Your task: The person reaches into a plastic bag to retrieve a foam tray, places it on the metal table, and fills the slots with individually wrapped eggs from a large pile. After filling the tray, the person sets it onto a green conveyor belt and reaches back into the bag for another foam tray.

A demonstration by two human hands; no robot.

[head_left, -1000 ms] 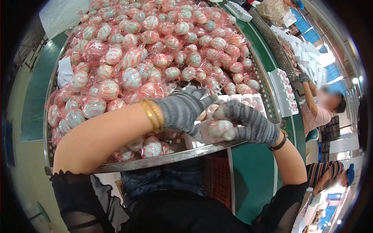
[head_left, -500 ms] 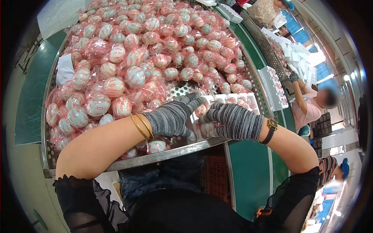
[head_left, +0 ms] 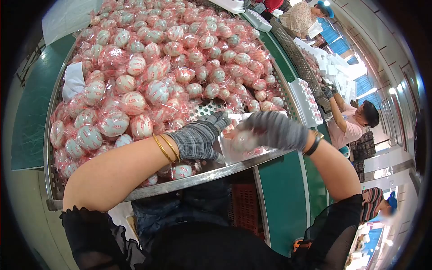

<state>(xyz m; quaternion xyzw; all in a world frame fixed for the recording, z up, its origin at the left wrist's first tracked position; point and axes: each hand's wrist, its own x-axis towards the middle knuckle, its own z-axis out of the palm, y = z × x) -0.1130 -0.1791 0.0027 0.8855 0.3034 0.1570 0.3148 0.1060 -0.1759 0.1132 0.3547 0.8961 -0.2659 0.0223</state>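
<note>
My left hand (head_left: 200, 138), in a grey striped knit glove, spans the left end of a white egg tray (head_left: 230, 155), thumb at the near corner and fingers along the far one. Over the tray my right hand (head_left: 274, 130), gloved alike and smeared by motion, has its fingers around a plastic-wrapped egg (head_left: 245, 141), also blurred. A few more wrapped eggs show in the tray; my right hand covers much of it. Left of and beyond both hands lies a large heap of wrapped eggs (head_left: 133, 103) with red print on their film.
The heap lies in a perforated metal bin with a raised front rim (head_left: 193, 182). A filled white tray (head_left: 307, 102) stands on the green surface at right. A white cloth or paper (head_left: 74, 82) lies at the bin's left. Co-workers, one in a pink shirt (head_left: 344, 121), are at right.
My right hand has lifted slightly and blurred, with the wrapped egg moving under its fingers. My left hand stays at the tray's left end. The view has shifted slightly; the pink-shirted co-worker's head has turned.
</note>
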